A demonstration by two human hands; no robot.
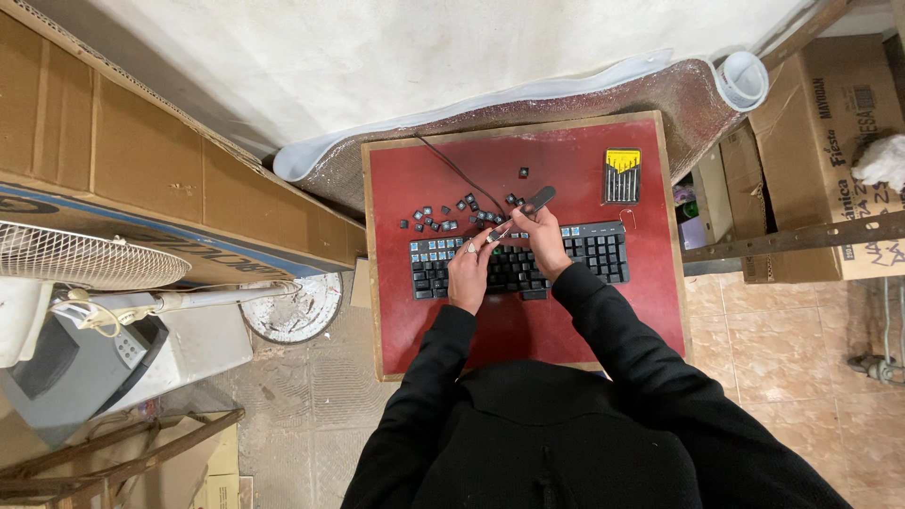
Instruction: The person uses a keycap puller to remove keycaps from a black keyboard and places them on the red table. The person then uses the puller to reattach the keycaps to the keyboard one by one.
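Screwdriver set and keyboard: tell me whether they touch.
Apart. The head view shows bare red tabletop between the yellow-topped screwdriver set and the keyboard's back edge.

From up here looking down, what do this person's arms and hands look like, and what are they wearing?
Both arms are covered in long black sleeves of a plain dark top, reaching to the wrists. The left hand and right hand are bare: no gloves, and no rings or watch that I can make out.
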